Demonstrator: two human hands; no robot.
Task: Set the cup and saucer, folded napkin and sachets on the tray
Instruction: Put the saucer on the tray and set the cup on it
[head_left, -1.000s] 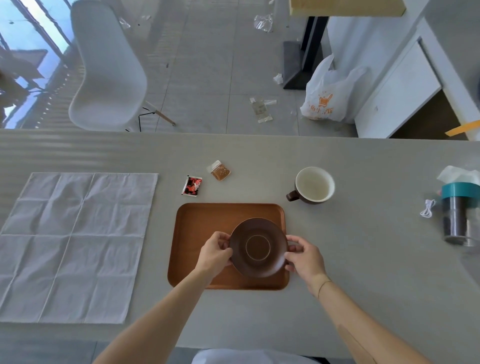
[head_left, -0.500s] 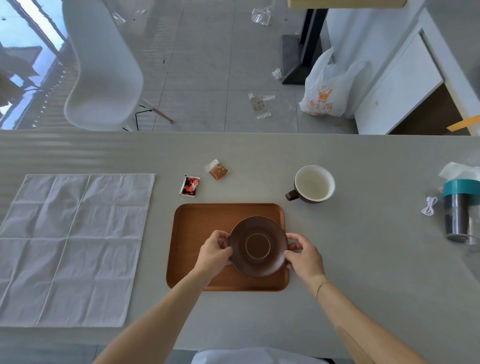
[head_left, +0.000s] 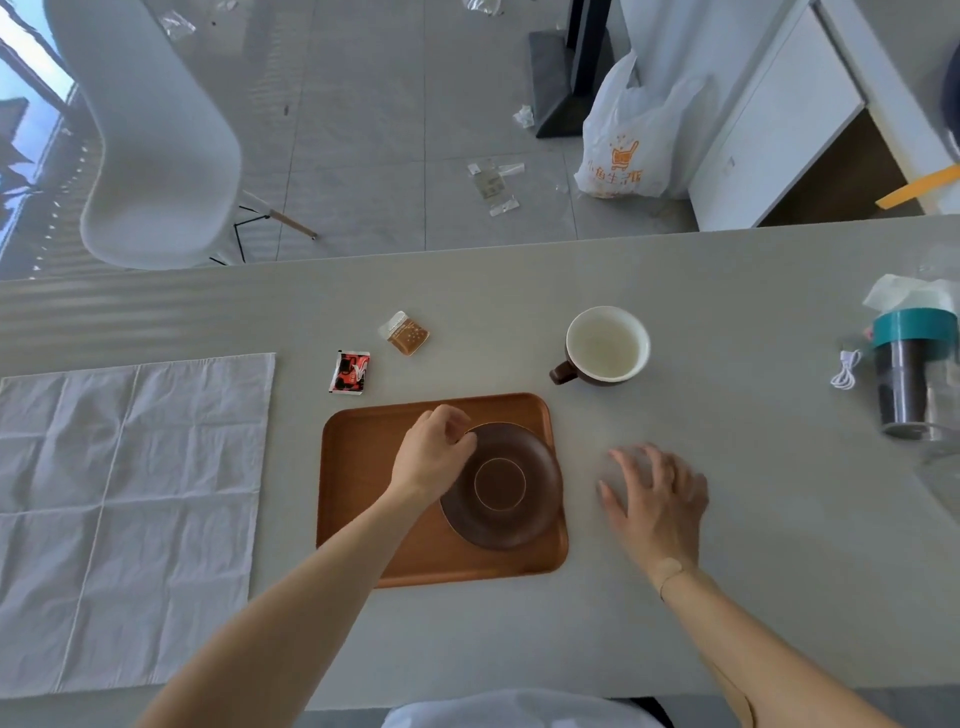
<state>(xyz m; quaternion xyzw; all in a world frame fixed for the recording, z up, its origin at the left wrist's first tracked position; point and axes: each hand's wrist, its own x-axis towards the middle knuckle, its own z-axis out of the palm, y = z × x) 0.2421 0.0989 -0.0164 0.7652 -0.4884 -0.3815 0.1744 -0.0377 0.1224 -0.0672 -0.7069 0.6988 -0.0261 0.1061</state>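
**Saucer down on the tray, cup next in line**

A dark brown saucer (head_left: 501, 486) sits on the right half of a wooden tray (head_left: 363, 467) at the centre of a grey tabletop (head_left: 727, 597), its right rim reaching over the tray's right edge. The left hand (head_left: 434, 454) curls its fingers round the saucer's far-left rim, while the right hand (head_left: 657, 499) hovers just off the tray's right side with fingers spread wide and holding nothing; it is blurred.

The first step, seating the saucer, looks all but finished. The brown cup (head_left: 605, 345), white inside with its handle pointing left, stands on the tabletop just beyond the tray's far-right corner, and the free right hand seems best placed to fetch it; the cup will need to land upright in the saucer's ringed centre. Two sachets, one red and black (head_left: 350, 371) and one amber (head_left: 408, 333), lie beyond the tray's far-left corner. The white napkin (head_left: 124, 509) lies spread flat and unfolded well to the left.

Half a second ago both hands held the saucer by opposite rims; the right hand has since let go and drawn away to the right. A teal-lidded bottle (head_left: 914, 364) and a coiled white cable (head_left: 845, 369) sit at the tabletop's far right.
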